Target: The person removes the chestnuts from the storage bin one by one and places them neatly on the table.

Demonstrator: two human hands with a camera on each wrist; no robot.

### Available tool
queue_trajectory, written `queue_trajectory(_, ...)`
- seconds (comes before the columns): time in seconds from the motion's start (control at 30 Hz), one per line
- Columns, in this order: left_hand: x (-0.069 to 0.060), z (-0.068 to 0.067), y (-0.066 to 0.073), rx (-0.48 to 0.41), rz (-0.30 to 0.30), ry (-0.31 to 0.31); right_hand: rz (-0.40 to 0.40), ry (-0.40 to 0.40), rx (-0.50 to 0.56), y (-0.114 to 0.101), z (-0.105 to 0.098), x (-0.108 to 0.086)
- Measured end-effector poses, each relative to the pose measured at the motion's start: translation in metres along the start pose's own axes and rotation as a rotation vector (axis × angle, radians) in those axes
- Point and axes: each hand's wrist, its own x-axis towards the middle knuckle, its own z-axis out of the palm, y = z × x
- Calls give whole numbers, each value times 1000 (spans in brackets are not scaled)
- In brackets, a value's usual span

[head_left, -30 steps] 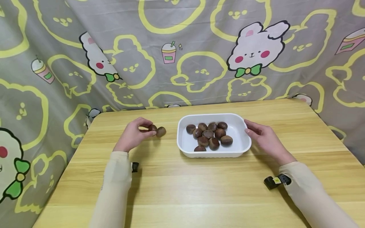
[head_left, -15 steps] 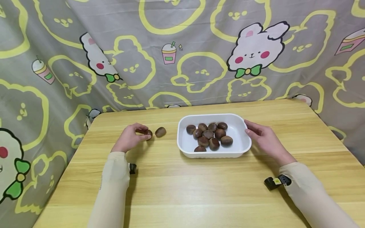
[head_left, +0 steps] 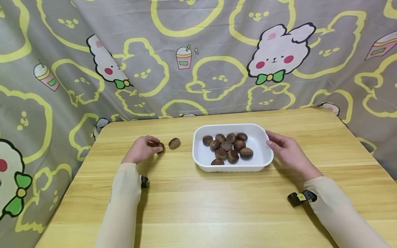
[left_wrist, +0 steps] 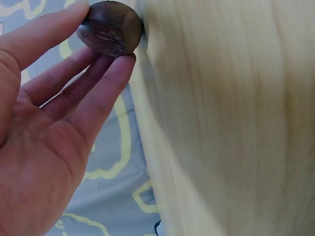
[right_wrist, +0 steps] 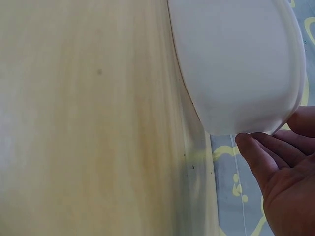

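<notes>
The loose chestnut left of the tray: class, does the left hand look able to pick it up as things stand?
Probably not straight away: the left hand pinches another chestnut, which it would likely have to release. Otherwise, nothing covers the loose chestnut.

Both arms (head_left: 122, 203) are pointing toward the worktop's (head_left: 217, 203) far edge; the left hand (head_left: 141, 150) is pinching, the right hand (head_left: 288, 151) gripping.

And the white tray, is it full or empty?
Partly full: chestnuts lie in the tray, and its bare bottom shows beside them.
</notes>
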Motion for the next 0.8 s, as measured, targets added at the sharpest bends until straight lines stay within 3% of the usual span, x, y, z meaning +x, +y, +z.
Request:
queue_trajectory(0.33,5,7,2,-13,59,-6,0,3,-5,-1,-1,0)
queue_trajectory(0.8,7,7,3,-8,61,-40,14,-15,-3,0,-3,0)
